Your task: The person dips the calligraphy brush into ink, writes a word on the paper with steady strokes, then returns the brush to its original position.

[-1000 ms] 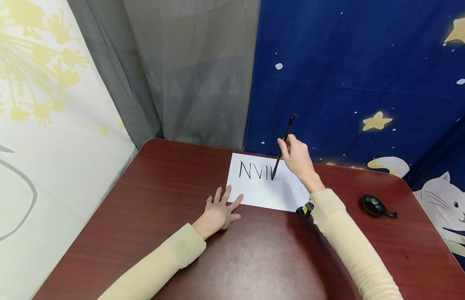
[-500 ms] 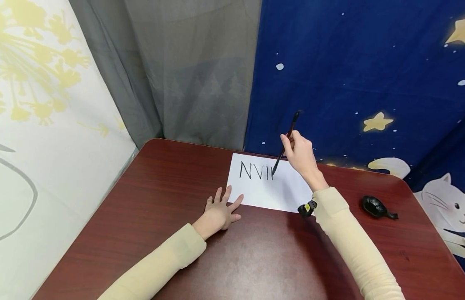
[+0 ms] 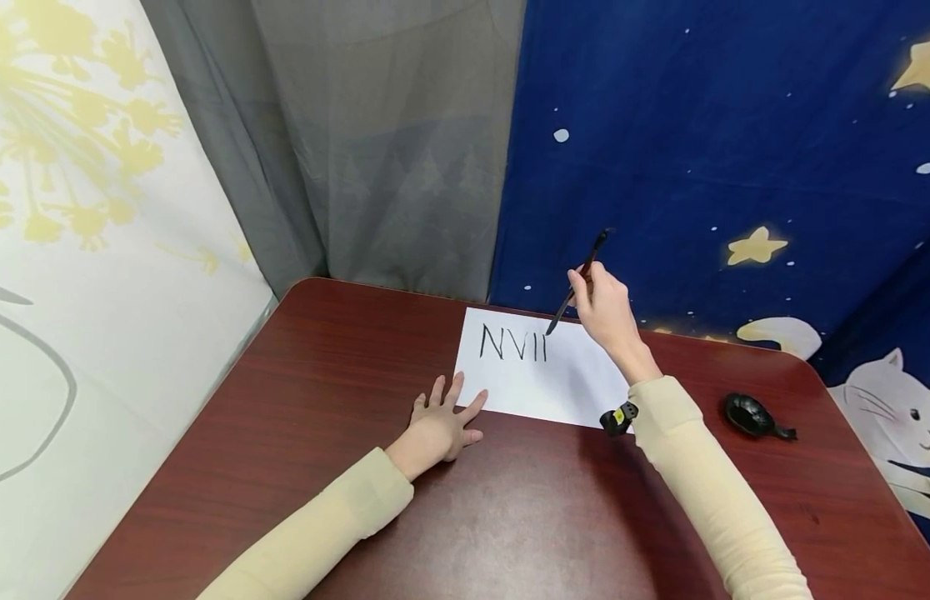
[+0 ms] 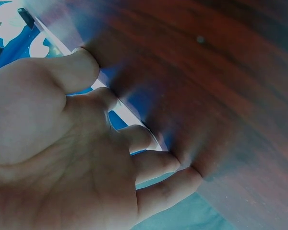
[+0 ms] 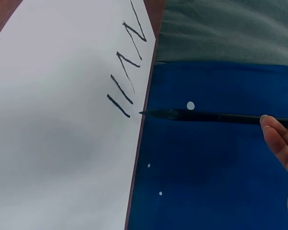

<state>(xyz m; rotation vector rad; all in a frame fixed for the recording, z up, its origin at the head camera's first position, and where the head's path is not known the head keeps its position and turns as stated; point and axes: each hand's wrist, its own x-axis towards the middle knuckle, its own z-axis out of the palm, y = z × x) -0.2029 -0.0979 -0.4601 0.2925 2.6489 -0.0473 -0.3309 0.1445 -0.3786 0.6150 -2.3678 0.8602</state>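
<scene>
A writing brush (image 3: 574,295) with a dark handle is pinched in my right hand (image 3: 606,310). Its pointed dark tip hovers near the upper end of the last stroke on the white paper (image 3: 540,392); the right wrist view shows a small gap between the brush (image 5: 201,116) and that stroke. Black marks (image 3: 513,343) reading like "NVII" run along the paper's upper left. My left hand (image 3: 435,427) rests with fingers spread at the paper's lower left, some fingertips on its edge. In the left wrist view, the left hand's palm (image 4: 62,129) shows and its fingertips touch down.
A black gourd-shaped dish (image 3: 748,414) sits on the reddish-brown table (image 3: 345,367) to the right. A grey curtain (image 3: 405,167) and a blue star-patterned curtain (image 3: 645,150) hang just behind the table's far edge. A black wrist device (image 3: 617,418) is at my right cuff.
The brush tip has moved up from the lower end of the last vertical stroke to its top, leaving that stroke in view. My right hand shifted slightly right. The left hand stayed put.
</scene>
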